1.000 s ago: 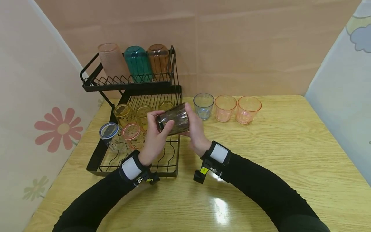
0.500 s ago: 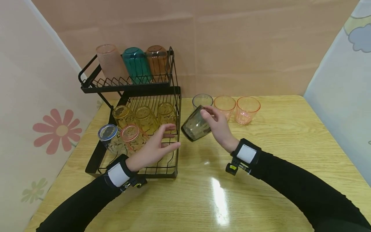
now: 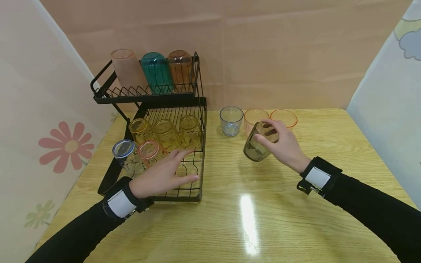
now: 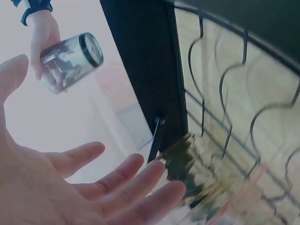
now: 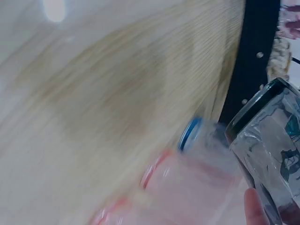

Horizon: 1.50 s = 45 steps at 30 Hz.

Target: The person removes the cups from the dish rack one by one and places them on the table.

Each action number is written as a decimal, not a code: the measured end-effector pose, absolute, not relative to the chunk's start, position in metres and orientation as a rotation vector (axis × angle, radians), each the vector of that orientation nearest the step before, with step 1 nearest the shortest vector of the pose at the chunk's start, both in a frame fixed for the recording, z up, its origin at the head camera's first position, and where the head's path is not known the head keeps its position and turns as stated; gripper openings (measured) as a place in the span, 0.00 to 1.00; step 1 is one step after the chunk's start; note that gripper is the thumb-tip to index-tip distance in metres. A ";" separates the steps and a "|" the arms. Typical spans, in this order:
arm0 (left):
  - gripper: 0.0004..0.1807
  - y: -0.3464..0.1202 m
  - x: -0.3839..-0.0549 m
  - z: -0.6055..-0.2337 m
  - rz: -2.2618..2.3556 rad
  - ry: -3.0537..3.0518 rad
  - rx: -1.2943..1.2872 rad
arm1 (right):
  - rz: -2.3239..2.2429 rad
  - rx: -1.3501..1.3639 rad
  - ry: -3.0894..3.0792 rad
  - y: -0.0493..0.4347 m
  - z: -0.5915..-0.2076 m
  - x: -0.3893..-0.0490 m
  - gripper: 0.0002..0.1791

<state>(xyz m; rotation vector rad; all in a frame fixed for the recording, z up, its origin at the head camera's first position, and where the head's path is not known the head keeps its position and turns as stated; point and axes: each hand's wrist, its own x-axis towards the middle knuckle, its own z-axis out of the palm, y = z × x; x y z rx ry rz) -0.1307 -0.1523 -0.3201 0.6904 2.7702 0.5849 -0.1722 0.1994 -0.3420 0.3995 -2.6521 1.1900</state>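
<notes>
My right hand (image 3: pixel 283 142) grips a smoky grey-brown drinking glass (image 3: pixel 256 148) near its rim, tilted with the base toward the lower left, above the table. In the right wrist view that glass (image 5: pixel 269 136) shows its thick dark base and one fingertip. Behind it stand a clear glass with a blue rim (image 3: pixel 231 122), a pink glass (image 3: pixel 251 114) and an orange-rimmed pink glass (image 3: pixel 285 116), all upright. My left hand (image 3: pixel 161 175) holds nothing; its fingers are spread over the front right of the black dish rack (image 3: pixel 184 199). The left wrist view shows its extended fingers (image 4: pixel 136 187).
On the rack's lower tier, upside down, are yellow glasses (image 3: pixel 167 135), a blue-rimmed glass (image 3: pixel 126 153) and a red-rimmed one (image 3: pixel 149 151). Its upper tier bears a pink tumbler (image 3: pixel 128 69), a teal glass (image 3: pixel 157 73) and a brown one (image 3: pixel 181 69). Walls stand behind and at both sides.
Both hands held the smoky glass at first. The left hand let go and drew back to the lower left; the right hand carried the glass rightward, in front of the pink glasses.
</notes>
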 end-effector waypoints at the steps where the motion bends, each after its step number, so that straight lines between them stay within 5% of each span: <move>1: 0.48 -0.153 -0.131 -0.319 0.563 2.797 0.703 | 1.153 0.412 -2.658 0.203 -0.342 -0.172 0.32; 15: 0.51 -0.175 -0.139 -0.317 0.091 3.234 0.913 | 0.739 0.509 -2.791 0.259 -0.343 -0.176 0.36; 45: 0.55 -0.203 -0.168 -0.306 0.149 3.420 0.461 | 0.604 0.208 -2.978 0.351 -0.356 -0.221 0.49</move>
